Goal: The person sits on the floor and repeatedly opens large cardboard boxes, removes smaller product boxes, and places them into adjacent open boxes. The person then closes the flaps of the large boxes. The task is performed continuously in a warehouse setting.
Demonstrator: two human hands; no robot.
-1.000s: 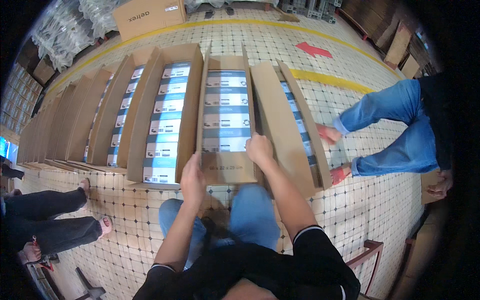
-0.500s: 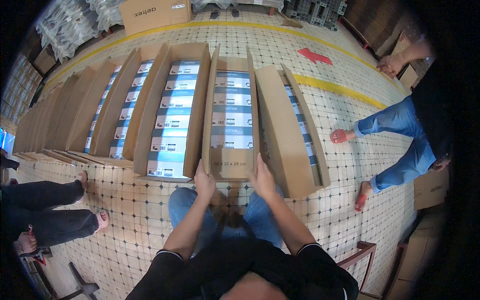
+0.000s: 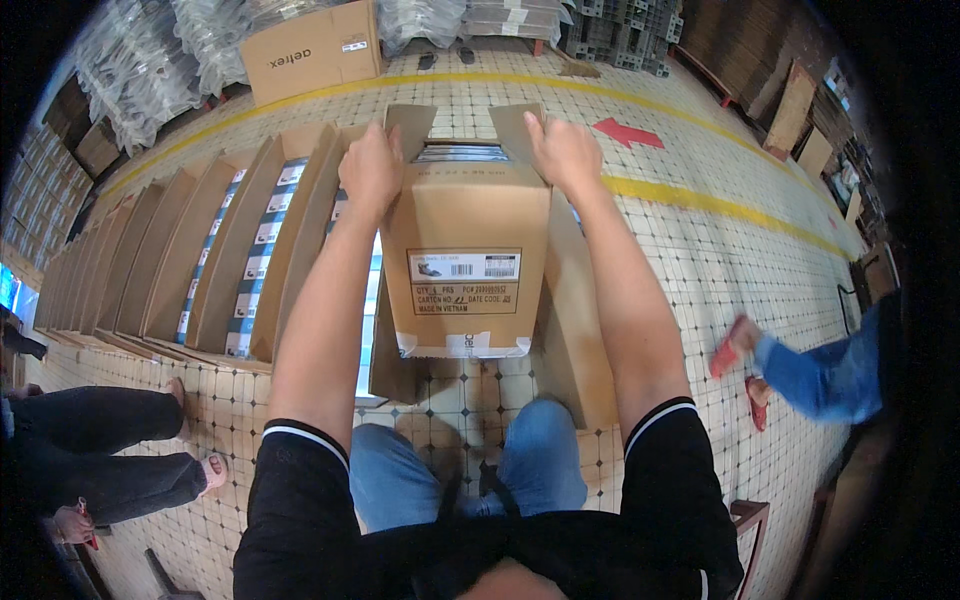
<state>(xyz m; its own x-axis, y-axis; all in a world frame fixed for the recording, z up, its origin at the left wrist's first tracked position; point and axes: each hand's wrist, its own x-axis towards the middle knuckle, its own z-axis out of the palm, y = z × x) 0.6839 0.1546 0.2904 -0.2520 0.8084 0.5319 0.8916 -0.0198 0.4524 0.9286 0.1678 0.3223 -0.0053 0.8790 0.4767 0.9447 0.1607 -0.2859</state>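
Observation:
An open cardboard carton (image 3: pixel 470 215) stands in front of me with its near end lifted, so its labelled end panel shows. Blue-and-white boxes (image 3: pixel 462 153) inside it are visible only as a narrow strip at the top. My left hand (image 3: pixel 372 172) is closed around the carton's left flap, my right hand (image 3: pixel 567 152) around the right flap. Both arms reach forward along the carton's sides. A strip of tape crosses the panel's lower edge. On the right, close beside it, is another carton (image 3: pixel 580 330), partly hidden behind my right forearm.
A row of open cartons (image 3: pixel 215 245) with blue-and-white boxes stands to the left on the tiled floor. One person's legs (image 3: pixel 110 445) are at left, another's blue jeans (image 3: pixel 830 375) at right. Wrapped stacks (image 3: pixel 135 75) and a large carton (image 3: pixel 310 55) line the back.
My hands have moved from the carton's near lower corners up to its side flaps. Its near end has risen, turning the panel into view. The person at right has stepped, leg blurred.

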